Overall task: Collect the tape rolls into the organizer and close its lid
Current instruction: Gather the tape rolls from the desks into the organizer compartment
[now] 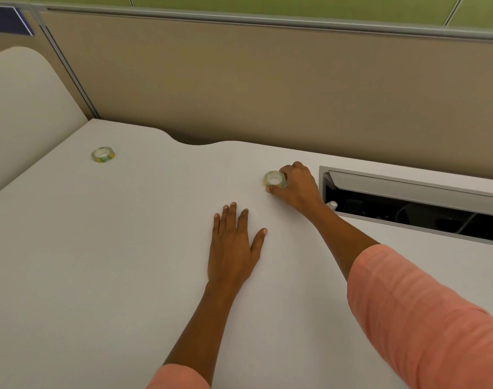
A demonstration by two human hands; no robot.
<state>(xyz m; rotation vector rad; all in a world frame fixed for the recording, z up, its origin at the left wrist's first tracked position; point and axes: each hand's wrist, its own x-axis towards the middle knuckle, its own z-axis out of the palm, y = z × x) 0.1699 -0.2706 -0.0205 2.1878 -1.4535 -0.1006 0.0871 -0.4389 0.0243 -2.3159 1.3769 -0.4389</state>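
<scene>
Two small tape rolls with green and yellow print lie on the white desk [99, 248]. One tape roll [103, 154] rests alone at the far left. The other tape roll [274, 179] sits near the desk's middle back, with my right hand [297, 185] curled around it, thumb and fingers on its sides. My left hand [234, 242] lies flat on the desk, palm down, fingers spread, holding nothing. No organizer is in view.
An open cable tray [413, 209] is sunk into the desk at the right, just beside my right hand, with cables inside. A beige partition [267, 88] stands along the desk's back edge. Another pale desk surface [21, 102] lies at the far left.
</scene>
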